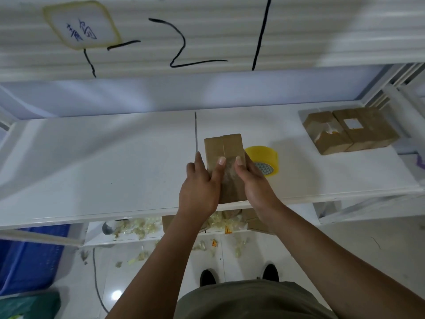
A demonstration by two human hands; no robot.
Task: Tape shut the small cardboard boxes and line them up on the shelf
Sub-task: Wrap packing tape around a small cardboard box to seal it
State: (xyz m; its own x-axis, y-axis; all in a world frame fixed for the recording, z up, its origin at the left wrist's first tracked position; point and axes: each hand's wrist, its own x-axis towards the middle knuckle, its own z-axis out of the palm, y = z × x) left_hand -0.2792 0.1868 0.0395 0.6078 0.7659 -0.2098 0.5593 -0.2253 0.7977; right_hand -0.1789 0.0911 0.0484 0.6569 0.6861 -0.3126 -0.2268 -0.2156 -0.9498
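Observation:
A small brown cardboard box (224,148) stands near the front edge of the white shelf (103,162), its top flaps meeting in a centre seam. My left hand (199,187) grips its left side, thumb pressed on the top. My right hand (251,180) grips its right side, thumb also on top. A strip of clear tape runs down the box's near face between my thumbs. A yellow roll of tape (264,161) lies on the shelf just right of the box, partly behind my right hand.
Three brown boxes (351,132) sit in a row at the shelf's far right. A thin dark rod (196,132) lies left of the box. Below the shelf are crumpled tape scraps (138,226), more cardboard and a blue crate (27,256).

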